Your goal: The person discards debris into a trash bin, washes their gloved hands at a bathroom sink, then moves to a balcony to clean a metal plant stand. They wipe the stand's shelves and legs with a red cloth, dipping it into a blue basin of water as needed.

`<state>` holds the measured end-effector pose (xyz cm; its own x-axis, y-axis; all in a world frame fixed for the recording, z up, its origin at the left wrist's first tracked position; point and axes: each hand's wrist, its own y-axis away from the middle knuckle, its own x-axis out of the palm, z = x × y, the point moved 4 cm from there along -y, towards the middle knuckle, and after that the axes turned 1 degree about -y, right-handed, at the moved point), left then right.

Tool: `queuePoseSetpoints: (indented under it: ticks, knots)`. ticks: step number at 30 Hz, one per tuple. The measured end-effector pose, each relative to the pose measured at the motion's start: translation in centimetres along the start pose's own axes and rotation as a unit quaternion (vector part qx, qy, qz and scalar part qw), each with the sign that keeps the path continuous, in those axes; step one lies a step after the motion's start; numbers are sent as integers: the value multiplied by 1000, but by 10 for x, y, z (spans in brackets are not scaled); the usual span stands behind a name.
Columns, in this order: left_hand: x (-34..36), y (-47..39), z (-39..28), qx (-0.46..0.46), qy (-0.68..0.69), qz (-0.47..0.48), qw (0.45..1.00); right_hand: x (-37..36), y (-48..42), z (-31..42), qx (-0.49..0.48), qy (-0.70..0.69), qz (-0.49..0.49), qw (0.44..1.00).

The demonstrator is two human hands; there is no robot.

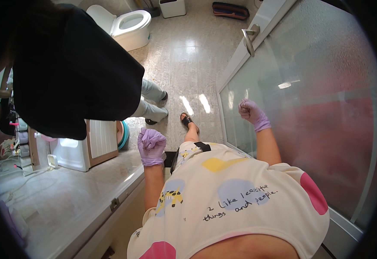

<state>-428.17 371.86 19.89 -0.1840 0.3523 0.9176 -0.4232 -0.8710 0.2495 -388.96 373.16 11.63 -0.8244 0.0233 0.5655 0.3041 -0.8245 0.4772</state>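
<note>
My left hand [152, 147], in a thin purple disposable glove, is curled into a fist near the door frame. The glove is wrinkled over its fingers, and nothing shows in its grasp. My right hand [252, 113], gloved the same way, is also closed and looks bare of any object. It hovers in front of the frosted glass door [305, 123], nearest to its lower glass; whether it touches the glass I cannot tell. The metal door handle [250, 40] is farther ahead of that hand. My patterned shirt [221, 181] covers the lower middle of the view.
A person in a black top [78, 74] stands ahead on the left, over the tiled floor [188, 64]. Beyond are a white toilet [131, 24] with a raised lid and a white bin [172, 8]. A washing basin [123, 135] leans beside a white slatted cabinet [102, 140].
</note>
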Motion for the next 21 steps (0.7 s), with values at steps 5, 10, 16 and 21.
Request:
queuePoseSetpoints:
  ticks: [5,10,16,21]
  knots:
    - [41,-117,-23,-75,13,21,997,-9,1,6,64,-39,-79,994]
    - [69,-211,-28,-165,-7,10,986,1,-45,39,44,-50,-99,993]
    - [95,-321,-45,-164,-32,-2,986,48,-192,91,76,-33,20,996]
    - [127,-382,-81,-135,-36,30,990,88,-307,139,118,5,100,988]
